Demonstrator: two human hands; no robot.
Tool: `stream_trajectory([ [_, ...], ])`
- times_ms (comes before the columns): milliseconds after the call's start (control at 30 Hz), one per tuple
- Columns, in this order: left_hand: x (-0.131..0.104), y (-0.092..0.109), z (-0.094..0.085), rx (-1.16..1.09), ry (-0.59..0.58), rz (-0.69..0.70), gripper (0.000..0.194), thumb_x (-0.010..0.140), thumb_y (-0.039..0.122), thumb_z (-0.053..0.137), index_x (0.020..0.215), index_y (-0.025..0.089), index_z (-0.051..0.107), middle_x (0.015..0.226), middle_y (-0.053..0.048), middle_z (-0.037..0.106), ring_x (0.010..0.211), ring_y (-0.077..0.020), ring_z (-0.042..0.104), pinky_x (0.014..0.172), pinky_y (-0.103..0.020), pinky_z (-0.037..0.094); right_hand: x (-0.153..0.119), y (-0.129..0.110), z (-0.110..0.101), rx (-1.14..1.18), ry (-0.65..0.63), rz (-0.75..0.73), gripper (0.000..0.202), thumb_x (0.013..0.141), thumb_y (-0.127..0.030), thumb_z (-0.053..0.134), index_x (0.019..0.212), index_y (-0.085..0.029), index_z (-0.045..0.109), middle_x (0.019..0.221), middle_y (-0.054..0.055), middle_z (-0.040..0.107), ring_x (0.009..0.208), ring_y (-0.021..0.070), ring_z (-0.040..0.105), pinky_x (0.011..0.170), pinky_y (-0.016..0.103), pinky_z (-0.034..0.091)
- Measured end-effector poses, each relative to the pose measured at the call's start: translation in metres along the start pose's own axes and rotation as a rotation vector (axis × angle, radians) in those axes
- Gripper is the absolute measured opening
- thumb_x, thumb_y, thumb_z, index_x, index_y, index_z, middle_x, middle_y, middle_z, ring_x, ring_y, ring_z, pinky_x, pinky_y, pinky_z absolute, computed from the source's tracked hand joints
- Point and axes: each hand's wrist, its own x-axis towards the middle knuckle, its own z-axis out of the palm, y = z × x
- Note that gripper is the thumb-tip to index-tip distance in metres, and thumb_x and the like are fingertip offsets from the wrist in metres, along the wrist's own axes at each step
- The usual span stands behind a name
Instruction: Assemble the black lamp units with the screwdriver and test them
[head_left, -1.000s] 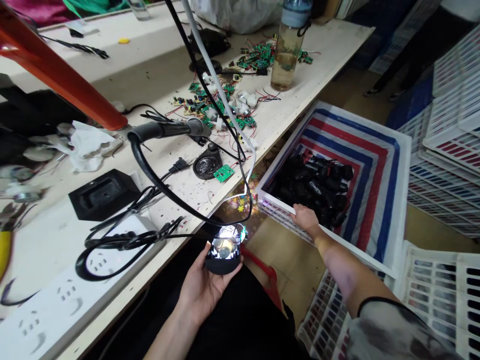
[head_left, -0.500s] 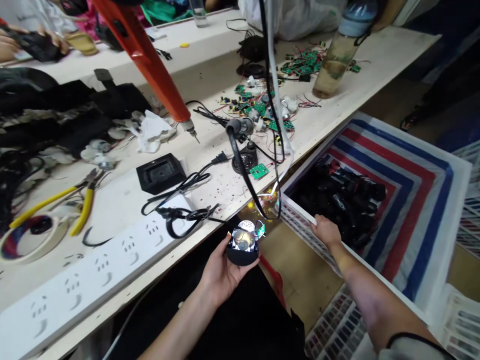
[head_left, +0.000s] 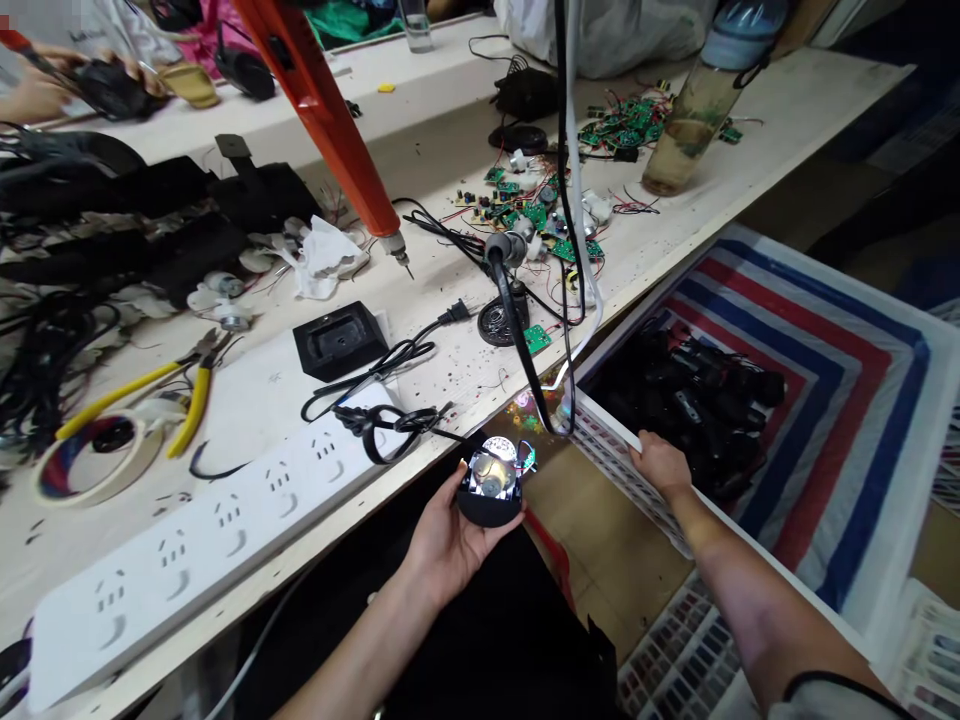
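Note:
Over my lap, my left hand (head_left: 457, 535) is closed around a rounded black device housing (head_left: 489, 508). Its open top shows a shiny inside, a bright perforated disc and thin wires running to a small green circuit board (head_left: 529, 458). A black cable leads from the housing toward the table edge. My right hand (head_left: 661, 463) is wrapped over the near rim of a white plastic crate (head_left: 609, 420). Inside the crate, a heap of black parts (head_left: 697, 400) lies on a red, blue and white striped sheet (head_left: 840, 400).
A white power strip (head_left: 247, 510) runs along the table's front edge. Yellow-handled pliers (head_left: 196, 400), a tape roll (head_left: 56, 480) and a black block (head_left: 339, 342) lie behind it. An orange electric screwdriver (head_left: 337, 140) hangs above. Circuit boards (head_left: 540, 215) and a bottle (head_left: 686, 130) stand farther back.
The whole view has shifted, so the table and crate appear slightly farther right. Both hands keep the same hold, on the housing and on the crate rim.

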Motion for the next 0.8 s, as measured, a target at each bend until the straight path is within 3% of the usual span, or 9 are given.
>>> stream_trajectory([
  [800,-0.0028,-0.0013,-0.005,-0.025,-0.02,0.017,0.044,0.095,0.035,0.043,0.127,0.005,0.049,0.095,-0.018,0.072,0.083,-0.0301,0.072,0.07,-0.04,0.062,0.0001,-0.0001,-0.001,-0.008,0.013,0.003,0.022,0.094,-0.033,0.044,0.097,-0.016,0.057,0.098,0.01,0.067,0.086,0.0215,0.067,0.064,0.028,0.045],
])
